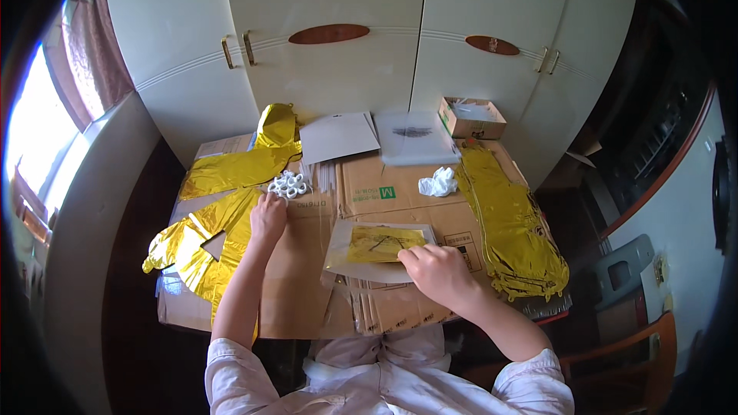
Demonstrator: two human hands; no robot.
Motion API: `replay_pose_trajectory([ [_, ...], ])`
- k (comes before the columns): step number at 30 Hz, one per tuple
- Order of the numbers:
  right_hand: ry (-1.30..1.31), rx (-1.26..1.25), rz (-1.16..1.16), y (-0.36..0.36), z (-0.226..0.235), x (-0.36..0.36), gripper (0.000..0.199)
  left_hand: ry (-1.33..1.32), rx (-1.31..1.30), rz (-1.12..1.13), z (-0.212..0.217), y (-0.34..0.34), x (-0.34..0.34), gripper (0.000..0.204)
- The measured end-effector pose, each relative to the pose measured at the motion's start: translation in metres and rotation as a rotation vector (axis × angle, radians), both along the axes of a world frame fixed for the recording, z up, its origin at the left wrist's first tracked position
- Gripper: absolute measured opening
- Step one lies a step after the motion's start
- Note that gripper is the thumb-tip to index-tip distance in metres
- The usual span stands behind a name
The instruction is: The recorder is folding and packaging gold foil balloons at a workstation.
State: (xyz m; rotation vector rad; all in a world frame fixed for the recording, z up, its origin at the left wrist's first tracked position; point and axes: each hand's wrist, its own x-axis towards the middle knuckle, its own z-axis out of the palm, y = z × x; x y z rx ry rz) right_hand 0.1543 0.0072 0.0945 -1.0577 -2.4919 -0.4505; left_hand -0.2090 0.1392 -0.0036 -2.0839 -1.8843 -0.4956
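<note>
Two hands: left (pixel 267 219) beside white rings (pixel 289 184), right (pixel 438 273) on clear bag (pixel 369 250).

A tall cream wardrobe with brass handles (pixel 338 38) backs the cardboard-covered table (pixel 307 292); a bright curtained window (pixel 46 123) glows left.
</note>
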Motion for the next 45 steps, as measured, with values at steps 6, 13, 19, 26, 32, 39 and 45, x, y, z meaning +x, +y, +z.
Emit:
replay_pose_trajectory([
  [6,0.031,-0.013,-0.023,0.004,0.002,0.003,0.006,-0.175,0.129,-0.145,0.035,-0.040,0.020,0.008],
  [13,0.008,-0.072,-0.035,0.008,0.008,0.001,0.005,-0.092,-0.012,-0.719,0.143,-0.154,0.113,0.009],
  [19,-0.012,-0.064,-0.040,-0.002,0.010,-0.011,0.003,0.124,0.012,-0.660,0.110,-0.152,0.153,0.012],
  [26,-0.025,-0.083,-0.085,-0.011,0.003,-0.016,0.003,0.066,-0.035,-0.601,0.101,-0.188,0.160,0.026],
  [32,-0.054,-0.063,-0.080,-0.018,0.003,-0.021,0.005,-0.053,-0.027,-0.605,0.085,-0.187,0.162,0.057],
  [39,-0.063,-0.105,-0.044,-0.024,-0.003,-0.024,0.008,-0.052,-0.233,-0.594,0.079,-0.181,0.167,0.069],
  [45,-0.050,-0.058,-0.041,-0.028,-0.003,-0.024,0.010,-0.113,-0.137,-0.643,0.074,-0.187,0.169,0.062],
])
